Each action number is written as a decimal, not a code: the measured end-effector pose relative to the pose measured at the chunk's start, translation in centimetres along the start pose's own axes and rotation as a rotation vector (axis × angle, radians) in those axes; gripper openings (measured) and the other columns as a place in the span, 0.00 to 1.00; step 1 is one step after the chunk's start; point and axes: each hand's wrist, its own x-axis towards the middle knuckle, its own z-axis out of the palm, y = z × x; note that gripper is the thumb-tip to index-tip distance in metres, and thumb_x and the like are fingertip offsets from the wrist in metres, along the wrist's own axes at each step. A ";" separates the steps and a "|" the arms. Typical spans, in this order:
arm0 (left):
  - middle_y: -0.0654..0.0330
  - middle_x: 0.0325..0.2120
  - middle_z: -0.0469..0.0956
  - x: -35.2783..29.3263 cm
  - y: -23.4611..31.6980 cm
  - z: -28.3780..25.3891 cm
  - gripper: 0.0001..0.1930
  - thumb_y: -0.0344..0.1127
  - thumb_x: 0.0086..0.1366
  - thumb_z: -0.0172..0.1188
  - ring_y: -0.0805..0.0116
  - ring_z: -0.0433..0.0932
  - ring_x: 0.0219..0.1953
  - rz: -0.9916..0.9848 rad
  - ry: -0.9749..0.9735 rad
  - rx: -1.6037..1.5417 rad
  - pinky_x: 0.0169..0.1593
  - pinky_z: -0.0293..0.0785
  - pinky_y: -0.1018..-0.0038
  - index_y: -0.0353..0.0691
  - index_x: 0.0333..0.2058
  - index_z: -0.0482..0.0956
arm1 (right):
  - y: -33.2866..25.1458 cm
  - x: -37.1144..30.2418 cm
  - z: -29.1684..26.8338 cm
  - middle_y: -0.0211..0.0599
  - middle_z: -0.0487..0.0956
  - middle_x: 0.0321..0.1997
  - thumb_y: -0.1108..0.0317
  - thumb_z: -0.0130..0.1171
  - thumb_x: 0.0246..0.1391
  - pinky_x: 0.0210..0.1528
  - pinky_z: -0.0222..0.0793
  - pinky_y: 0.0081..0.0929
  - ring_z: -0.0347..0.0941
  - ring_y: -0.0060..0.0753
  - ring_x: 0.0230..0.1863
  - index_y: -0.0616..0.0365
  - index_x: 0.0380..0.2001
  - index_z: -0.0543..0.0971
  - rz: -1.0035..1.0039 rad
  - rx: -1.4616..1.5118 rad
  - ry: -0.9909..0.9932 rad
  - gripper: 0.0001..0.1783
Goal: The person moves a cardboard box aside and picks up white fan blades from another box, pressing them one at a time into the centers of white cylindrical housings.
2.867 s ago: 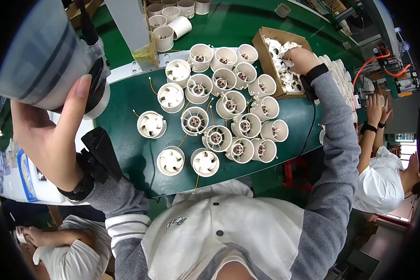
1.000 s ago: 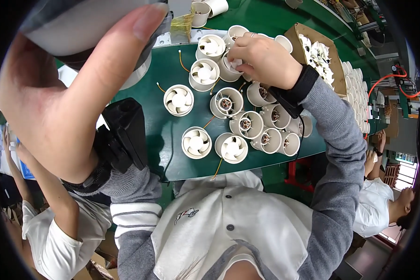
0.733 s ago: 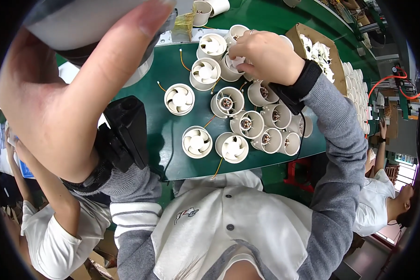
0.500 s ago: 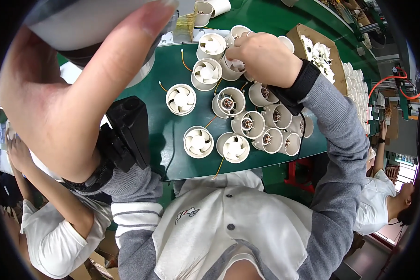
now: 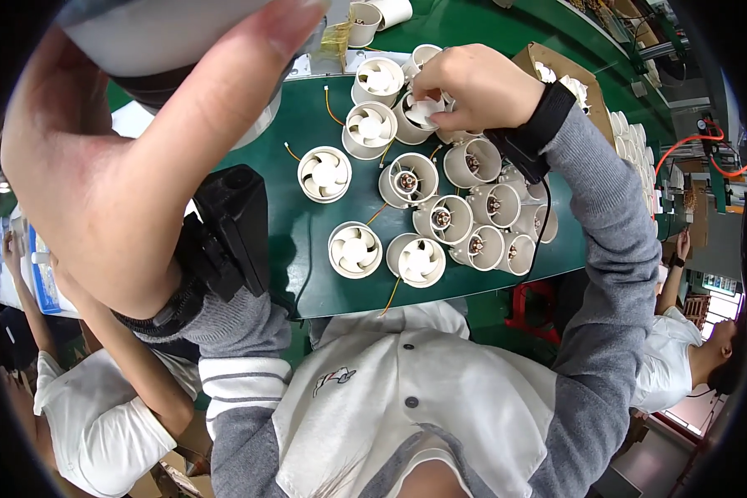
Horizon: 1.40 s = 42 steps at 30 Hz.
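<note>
My left hand (image 5: 141, 174) is raised close to the camera. Its fingers are wrapped round a thick rounded object (image 5: 166, 37), whitish with a dark band and partly cut off by the picture's edge; its kind cannot be made out. Farther off at the back of the table, my right hand (image 5: 477, 87) pinches a white fan impeller (image 5: 424, 111) at the mouth of a cream round housing (image 5: 409, 133). Beside it stand housings with impellers fitted, such as one fan (image 5: 369, 127) with a thin cable. Nearer and to the right, several housings (image 5: 441, 220) show bare copper motor windings.
A cardboard box (image 5: 593, 100) of loose white impellers stands at the far right, with rows of cream housings (image 5: 631, 137) beside it. The green table (image 5: 295, 274) carries the fans. Co-workers in white shirts sit at left (image 5: 108, 432) and right (image 5: 668, 353).
My right hand has shifted slightly and tilted, and the impeller under its fingers shows more plainly at the housing. The left hand has barely moved. The left co-worker's arms have shifted.
</note>
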 end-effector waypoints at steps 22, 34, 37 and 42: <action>0.51 0.36 0.74 2.0 3.5 2.4 0.24 0.34 0.48 0.65 0.63 0.74 0.40 -0.054 0.000 -0.149 0.47 0.67 0.73 0.30 0.43 0.68 | 15.9 -20.2 -1.9 0.40 0.74 0.24 0.69 0.62 0.37 0.29 0.66 0.24 0.70 0.30 0.24 0.64 0.26 0.75 0.777 -0.185 -0.208 0.11; 0.50 0.36 0.75 2.3 3.8 3.4 0.26 0.39 0.47 0.66 0.60 0.75 0.40 0.051 0.062 -0.106 0.46 0.69 0.71 0.32 0.42 0.69 | 19.9 -25.0 1.7 0.38 0.74 0.25 0.66 0.64 0.33 0.31 0.66 0.26 0.70 0.34 0.27 0.60 0.31 0.76 0.912 0.201 0.153 0.18; 0.50 0.36 0.75 1.7 3.6 3.0 0.26 0.38 0.47 0.66 0.60 0.75 0.40 -0.035 0.066 0.015 0.47 0.69 0.71 0.32 0.43 0.69 | 18.6 -23.2 0.7 0.37 0.73 0.23 0.71 0.62 0.33 0.30 0.66 0.26 0.70 0.32 0.25 0.59 0.30 0.76 0.794 -0.013 0.115 0.15; 0.49 0.36 0.75 2.3 4.2 3.8 0.26 0.39 0.47 0.66 0.60 0.75 0.40 0.079 0.080 -0.152 0.47 0.69 0.71 0.32 0.43 0.69 | 18.6 -22.4 0.8 0.40 0.74 0.24 0.70 0.62 0.28 0.31 0.67 0.29 0.71 0.39 0.27 0.59 0.28 0.76 0.717 -0.320 -0.190 0.16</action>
